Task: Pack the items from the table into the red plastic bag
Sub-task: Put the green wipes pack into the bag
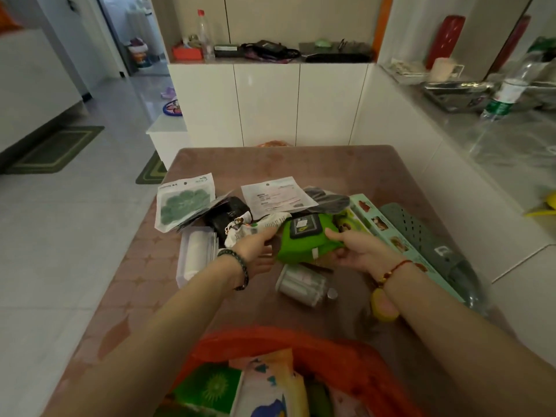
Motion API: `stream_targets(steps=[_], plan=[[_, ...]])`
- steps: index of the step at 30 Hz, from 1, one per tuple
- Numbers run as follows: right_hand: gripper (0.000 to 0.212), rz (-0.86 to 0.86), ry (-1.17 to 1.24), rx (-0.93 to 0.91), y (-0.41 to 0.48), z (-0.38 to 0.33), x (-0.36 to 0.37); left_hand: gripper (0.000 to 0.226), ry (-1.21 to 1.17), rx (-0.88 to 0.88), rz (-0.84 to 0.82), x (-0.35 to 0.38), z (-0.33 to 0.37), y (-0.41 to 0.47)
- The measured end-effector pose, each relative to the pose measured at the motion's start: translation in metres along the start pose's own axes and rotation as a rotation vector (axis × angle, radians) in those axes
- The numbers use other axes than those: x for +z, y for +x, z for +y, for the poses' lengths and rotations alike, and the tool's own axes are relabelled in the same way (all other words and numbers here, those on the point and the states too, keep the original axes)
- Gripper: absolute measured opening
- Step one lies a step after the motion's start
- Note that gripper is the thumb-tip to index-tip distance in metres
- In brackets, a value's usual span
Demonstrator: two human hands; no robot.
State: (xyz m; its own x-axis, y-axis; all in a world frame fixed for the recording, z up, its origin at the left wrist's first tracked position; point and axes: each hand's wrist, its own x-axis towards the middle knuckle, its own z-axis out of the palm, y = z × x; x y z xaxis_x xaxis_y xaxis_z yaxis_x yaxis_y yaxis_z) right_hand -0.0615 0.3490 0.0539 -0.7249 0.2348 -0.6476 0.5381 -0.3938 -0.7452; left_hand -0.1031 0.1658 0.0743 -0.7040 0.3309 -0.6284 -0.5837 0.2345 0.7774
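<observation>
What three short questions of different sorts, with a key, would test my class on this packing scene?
1. True or false: the green pouch is held by both the left hand and the right hand.
2. Which lies nearest the red bag? A) clear jar B) grey colander C) packet with green pads
3. Fill in: the red bag already holds ____ items.

Key: 1 true; 2 A; 3 some (several packets show inside).
</observation>
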Motion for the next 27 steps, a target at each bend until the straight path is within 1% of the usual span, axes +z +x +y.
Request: stream_targets(steps=[1, 3, 6, 7, 8, 9, 10, 11, 12, 13, 14, 15, 16, 17, 18, 19, 20, 21, 22, 23, 24, 25, 27], plan=[[0.016, -0.030, 0.033, -0.011, -0.015, 0.000, -0.003, 0.028, -0.017, 0.008, -0.022, 0.002, 0.002, -0.007], [0.021, -0.091, 0.022, -0.068, -0.055, -0.001, -0.010, 0.030, -0.058, 0.013, -0.102, 0.007, 0.005, -0.027], [0.015, -0.202, -0.060, -0.183, -0.121, 0.008, -0.009, 0.038, -0.192, 0.033, -0.258, 0.015, 0.006, -0.063], [0.022, -0.220, -0.071, -0.235, -0.141, 0.013, -0.008, 0.035, -0.222, 0.065, -0.282, 0.017, 0.003, -0.073], [0.022, -0.228, -0.087, -0.295, -0.158, 0.020, -0.009, 0.029, -0.239, 0.104, -0.296, 0.017, -0.001, -0.083], [0.016, -0.231, -0.120, -0.354, -0.175, 0.028, -0.007, 0.026, -0.246, 0.132, -0.299, 0.018, -0.005, -0.093], [0.017, -0.211, -0.175, -0.425, -0.186, 0.037, -0.010, 0.026, -0.250, 0.144, -0.298, 0.016, -0.010, -0.104], [0.026, -0.159, -0.212, -0.478, -0.198, 0.047, -0.010, 0.026, -0.253, 0.148, -0.306, 0.014, -0.016, -0.112], [0.034, -0.063, -0.270, -0.526, -0.204, 0.057, -0.014, 0.027, -0.249, 0.146, -0.319, 0.010, -0.023, -0.121], [0.035, 0.067, -0.333, -0.585, -0.203, 0.069, -0.021, 0.028, -0.238, 0.139, -0.328, 0.007, -0.030, -0.128], [0.030, 0.199, -0.508, -0.655, -0.201, 0.083, -0.028, 0.029, -0.224, 0.126, -0.330, 0.003, -0.037, -0.136], [0.036, 0.256, -0.764, -0.696, -0.197, 0.098, -0.033, 0.029, -0.197, 0.108, -0.329, 0.000, -0.045, -0.142], [0.056, 0.251, -1.020, -0.679, -0.188, 0.114, -0.040, 0.028, -0.165, 0.077, -0.329, -0.003, -0.052, -0.149], [0.069, 0.234, -1.221, -0.616, -0.178, 0.131, -0.045, 0.028, -0.129, 0.051, -0.340, -0.005, -0.060, -0.153], [0.067, 0.269, -1.327, -0.548, -0.171, 0.143, -0.049, 0.029, -0.084, 0.025, -0.363, -0.004, -0.068, -0.158], [0.052, 0.333, -1.365, -0.502, -0.174, 0.148, -0.049, 0.031, -0.037, 0.010, -0.388, -0.003, -0.076, -0.161], [0.031, 0.423, -1.333, -0.520, -0.177, 0.147, -0.048, 0.040, 0.014, 0.009, -0.405, 0.000, -0.083, -0.166], [0.013, 0.488, -1.227, -0.561, -0.180, 0.143, -0.047, 0.055, 0.068, 0.004, -0.398, 0.003, -0.091, -0.167], [0.015, 0.531, -1.097, -0.606, -0.184, 0.136, -0.048, 0.066, 0.123, -0.004, -0.376, 0.007, -0.097, -0.171], [0.025, 0.564, -0.971, -0.649, -0.190, 0.129, -0.047, 0.066, 0.156, -0.006, -0.370, 0.012, -0.103, -0.175], [0.028, 0.581, -0.872, -0.691, -0.194, 0.121, -0.048, 0.061, 0.185, -0.015, -0.365, 0.016, -0.109, -0.175], [0.026, 0.586, -0.809, -0.732, -0.199, 0.113, -0.047, 0.062, 0.200, -0.033, -0.372, 0.021, -0.112, -0.177], [0.021, 0.570, -0.762, -0.773, -0.207, 0.106, -0.044, 0.085, 0.221, -0.068, -0.332, 0.031, -0.117, -0.173]])
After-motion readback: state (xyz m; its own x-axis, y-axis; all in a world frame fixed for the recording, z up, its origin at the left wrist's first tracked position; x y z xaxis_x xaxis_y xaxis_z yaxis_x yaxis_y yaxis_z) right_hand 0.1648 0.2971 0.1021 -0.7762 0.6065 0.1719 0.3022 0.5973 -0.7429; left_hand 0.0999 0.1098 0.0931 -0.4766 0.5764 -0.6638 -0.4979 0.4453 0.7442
